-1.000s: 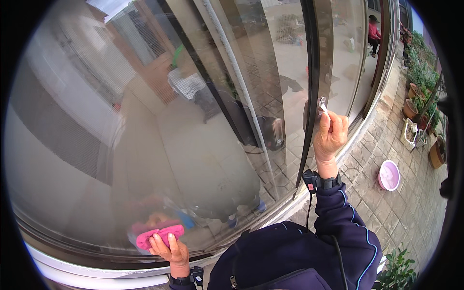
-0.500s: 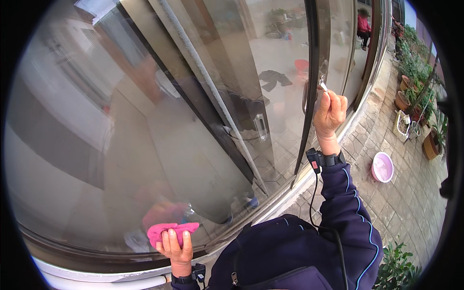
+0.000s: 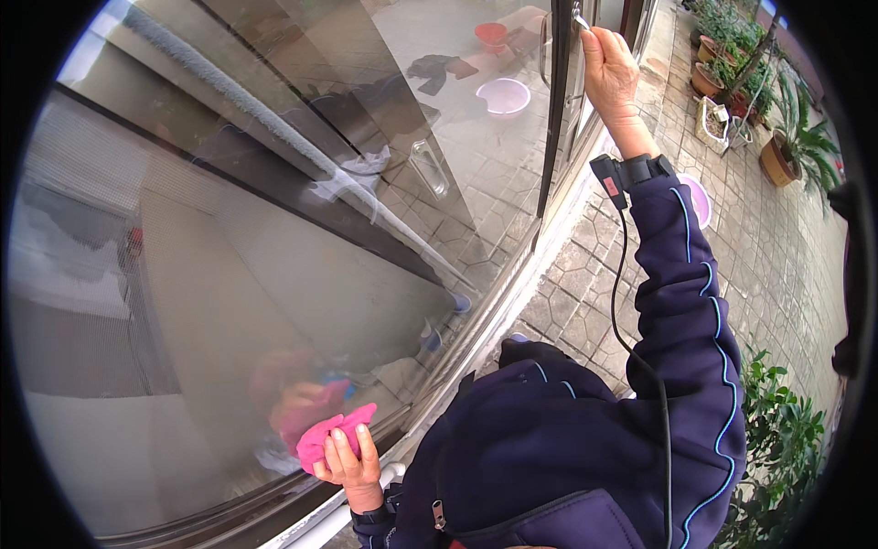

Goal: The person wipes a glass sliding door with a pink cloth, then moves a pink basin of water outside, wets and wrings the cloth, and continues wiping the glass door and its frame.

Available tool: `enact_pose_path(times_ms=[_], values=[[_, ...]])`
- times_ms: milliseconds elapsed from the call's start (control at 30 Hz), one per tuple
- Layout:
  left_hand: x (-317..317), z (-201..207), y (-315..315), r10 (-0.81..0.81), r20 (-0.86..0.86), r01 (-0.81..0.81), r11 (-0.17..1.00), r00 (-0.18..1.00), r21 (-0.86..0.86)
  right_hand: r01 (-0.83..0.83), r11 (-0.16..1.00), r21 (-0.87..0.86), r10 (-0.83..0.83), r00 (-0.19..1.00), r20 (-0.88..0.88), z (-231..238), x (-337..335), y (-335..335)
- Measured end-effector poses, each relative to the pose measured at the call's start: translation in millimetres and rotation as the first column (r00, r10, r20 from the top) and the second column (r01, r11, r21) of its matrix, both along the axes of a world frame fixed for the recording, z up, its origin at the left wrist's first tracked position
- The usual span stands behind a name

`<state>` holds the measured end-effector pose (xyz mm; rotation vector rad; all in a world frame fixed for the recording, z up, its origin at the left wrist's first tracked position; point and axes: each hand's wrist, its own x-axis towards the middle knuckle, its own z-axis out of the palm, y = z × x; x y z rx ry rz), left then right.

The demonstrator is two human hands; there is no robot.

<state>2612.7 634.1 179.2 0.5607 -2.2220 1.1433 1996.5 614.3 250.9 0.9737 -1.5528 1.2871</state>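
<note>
My left hand (image 3: 349,457) is closed around a bunched pink cloth (image 3: 337,437) close to the lower part of a large glass pane (image 3: 274,302). The pane mirrors the cloth and hand; whether the cloth touches the glass I cannot tell. Farther off, my right arm is stretched out. The fingers of my right hand (image 3: 611,73) pinch a small silver lever (image 3: 583,22), seemingly a latch on the dark upright door frame (image 3: 554,110). Its far end is near the top of the picture and hard to make out.
Behind the glass is a recessed pull handle (image 3: 428,170) on a sliding panel. A white sill (image 3: 540,293) runs along the paving (image 3: 594,265). Right of my arm stand a lilac basin (image 3: 699,199), potted plants (image 3: 782,163) and a leafy bush (image 3: 777,430).
The view has shifted, so my right hand and the latch sit higher in the picture. My left hand with the pink cloth appears slightly farther right. Both grips stay the same.
</note>
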Motion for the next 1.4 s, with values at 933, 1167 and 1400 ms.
enact_pose_path(times_ms=[933, 1167, 1400], values=[[30.2, -58.4, 11.0, 0.224, 0.020, -0.225, 0.974, 0.974, 0.016, -0.127, 0.991, -0.047, 0.131, 0.988, 0.085, 13.1, 16.5, -4.4], [19.1, -71.2, 12.7, 0.079, 0.015, -0.079, 0.997, 0.997, -0.001, -0.064, 0.996, -0.065, 0.068, 0.996, 0.058, 9.3, 4.6, 3.0], [14.6, -80.6, 27.7, 0.127, -0.026, -0.125, 0.989, 0.992, 0.083, -0.065, 0.993, -0.102, 0.070, 0.997, 0.039, 5.7, 2.0, -0.7]])
